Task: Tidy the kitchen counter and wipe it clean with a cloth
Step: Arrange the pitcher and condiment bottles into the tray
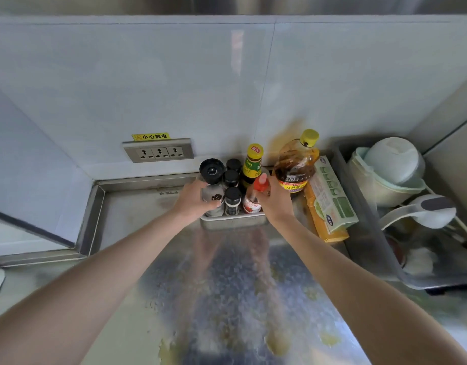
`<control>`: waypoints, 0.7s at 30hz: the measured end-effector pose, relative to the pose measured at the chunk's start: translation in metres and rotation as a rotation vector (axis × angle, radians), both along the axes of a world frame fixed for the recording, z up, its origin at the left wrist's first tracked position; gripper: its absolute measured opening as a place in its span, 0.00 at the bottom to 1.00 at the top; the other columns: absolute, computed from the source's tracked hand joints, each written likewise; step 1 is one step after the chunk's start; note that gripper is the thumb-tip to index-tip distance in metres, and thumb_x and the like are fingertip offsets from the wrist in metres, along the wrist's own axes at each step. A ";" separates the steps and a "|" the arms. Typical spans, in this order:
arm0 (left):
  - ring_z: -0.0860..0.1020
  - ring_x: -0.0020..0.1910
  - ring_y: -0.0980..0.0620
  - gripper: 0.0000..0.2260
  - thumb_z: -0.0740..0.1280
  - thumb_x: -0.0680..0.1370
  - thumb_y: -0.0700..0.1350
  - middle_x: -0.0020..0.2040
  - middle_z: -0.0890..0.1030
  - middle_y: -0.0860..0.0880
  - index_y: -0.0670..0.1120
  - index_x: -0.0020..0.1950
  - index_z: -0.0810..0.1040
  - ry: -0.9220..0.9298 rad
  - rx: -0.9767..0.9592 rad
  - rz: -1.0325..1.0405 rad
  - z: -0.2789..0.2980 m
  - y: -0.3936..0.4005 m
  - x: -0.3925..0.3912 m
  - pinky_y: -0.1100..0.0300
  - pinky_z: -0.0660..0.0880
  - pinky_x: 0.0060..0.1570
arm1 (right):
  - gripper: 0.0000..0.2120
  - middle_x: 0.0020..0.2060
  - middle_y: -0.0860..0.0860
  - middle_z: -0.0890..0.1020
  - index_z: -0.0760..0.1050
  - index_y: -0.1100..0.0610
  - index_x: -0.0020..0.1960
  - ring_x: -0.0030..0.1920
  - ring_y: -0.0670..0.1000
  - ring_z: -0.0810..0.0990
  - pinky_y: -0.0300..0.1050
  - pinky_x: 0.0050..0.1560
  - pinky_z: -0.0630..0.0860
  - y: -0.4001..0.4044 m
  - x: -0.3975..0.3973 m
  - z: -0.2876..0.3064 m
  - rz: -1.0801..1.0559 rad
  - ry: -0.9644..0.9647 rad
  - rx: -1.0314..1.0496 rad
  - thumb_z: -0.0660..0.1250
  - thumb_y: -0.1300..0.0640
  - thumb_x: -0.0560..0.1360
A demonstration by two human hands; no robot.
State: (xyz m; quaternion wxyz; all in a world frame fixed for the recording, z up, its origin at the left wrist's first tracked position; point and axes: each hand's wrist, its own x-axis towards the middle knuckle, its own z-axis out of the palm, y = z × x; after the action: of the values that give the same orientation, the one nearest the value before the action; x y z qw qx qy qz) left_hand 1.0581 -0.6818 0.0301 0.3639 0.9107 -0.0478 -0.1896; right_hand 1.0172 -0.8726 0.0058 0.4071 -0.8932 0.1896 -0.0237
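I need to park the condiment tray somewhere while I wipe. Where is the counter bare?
Bare steel lies left of the tray, bordered by the raised counter rim and the wall under the sockets. The near counter is open but stained. Right of the tray is crowded: oil bottle, boxes, dish bin.

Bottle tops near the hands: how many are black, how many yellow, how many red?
Black tops: 4, one big and three small
Yellow tops: 2, sauce bottle and oil bottle
Red tops: 1
Total: 7
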 end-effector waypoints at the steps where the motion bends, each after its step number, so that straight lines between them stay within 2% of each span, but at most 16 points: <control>1: 0.73 0.59 0.44 0.23 0.73 0.71 0.45 0.60 0.75 0.41 0.40 0.62 0.72 0.004 -0.005 0.013 -0.003 0.000 -0.005 0.56 0.68 0.52 | 0.13 0.49 0.55 0.81 0.72 0.59 0.57 0.50 0.55 0.78 0.44 0.45 0.71 0.000 0.001 -0.002 0.014 -0.001 0.000 0.65 0.55 0.76; 6: 0.69 0.66 0.46 0.28 0.72 0.71 0.47 0.68 0.69 0.43 0.42 0.68 0.66 0.055 -0.048 0.059 -0.007 0.013 -0.026 0.52 0.66 0.65 | 0.13 0.49 0.55 0.80 0.72 0.58 0.56 0.50 0.56 0.79 0.49 0.49 0.75 0.001 0.005 0.001 0.094 0.046 -0.056 0.66 0.54 0.75; 11: 0.71 0.64 0.48 0.24 0.71 0.72 0.46 0.65 0.71 0.46 0.42 0.66 0.69 0.049 -0.103 0.091 0.007 0.027 -0.046 0.58 0.66 0.60 | 0.14 0.46 0.58 0.79 0.72 0.62 0.53 0.48 0.57 0.77 0.46 0.42 0.70 -0.002 -0.018 0.018 0.130 0.044 -0.033 0.66 0.53 0.75; 12: 0.71 0.63 0.48 0.22 0.71 0.73 0.44 0.64 0.72 0.47 0.42 0.65 0.70 0.050 -0.125 0.099 0.014 0.028 -0.052 0.59 0.66 0.58 | 0.15 0.48 0.57 0.79 0.72 0.62 0.54 0.50 0.57 0.77 0.47 0.44 0.70 -0.001 -0.027 0.025 0.123 0.041 -0.009 0.66 0.52 0.75; 14: 0.72 0.62 0.47 0.21 0.71 0.73 0.43 0.64 0.72 0.46 0.41 0.64 0.70 0.046 -0.164 0.109 0.023 0.029 -0.064 0.59 0.67 0.59 | 0.21 0.58 0.54 0.76 0.69 0.59 0.64 0.59 0.55 0.75 0.45 0.54 0.70 0.003 -0.051 0.040 0.104 0.053 0.044 0.67 0.52 0.75; 16: 0.73 0.62 0.47 0.22 0.71 0.73 0.44 0.65 0.72 0.44 0.41 0.64 0.70 0.060 -0.186 0.100 0.030 0.029 -0.075 0.58 0.68 0.59 | 0.27 0.64 0.52 0.73 0.64 0.57 0.70 0.63 0.53 0.73 0.43 0.58 0.69 0.010 -0.078 0.053 0.085 0.067 0.096 0.67 0.52 0.75; 19: 0.72 0.61 0.49 0.21 0.69 0.74 0.43 0.65 0.72 0.44 0.42 0.65 0.68 0.094 -0.198 0.017 0.037 0.026 -0.093 0.61 0.67 0.55 | 0.25 0.63 0.54 0.75 0.64 0.56 0.71 0.61 0.55 0.76 0.46 0.57 0.73 0.019 -0.114 0.060 0.092 0.115 0.130 0.66 0.55 0.76; 21: 0.72 0.59 0.51 0.21 0.68 0.75 0.43 0.65 0.72 0.45 0.44 0.66 0.68 0.095 -0.194 -0.044 0.039 0.024 -0.106 0.64 0.68 0.48 | 0.26 0.65 0.53 0.73 0.64 0.55 0.71 0.63 0.53 0.73 0.44 0.60 0.70 0.023 -0.137 0.062 0.080 0.116 0.107 0.67 0.54 0.75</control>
State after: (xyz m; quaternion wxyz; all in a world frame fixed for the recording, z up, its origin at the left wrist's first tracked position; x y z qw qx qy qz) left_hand 0.9518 -0.6580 0.0692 0.4480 0.8598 -0.0685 -0.2351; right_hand 0.8805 -0.8497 0.0681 0.4429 -0.8770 0.1782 0.0546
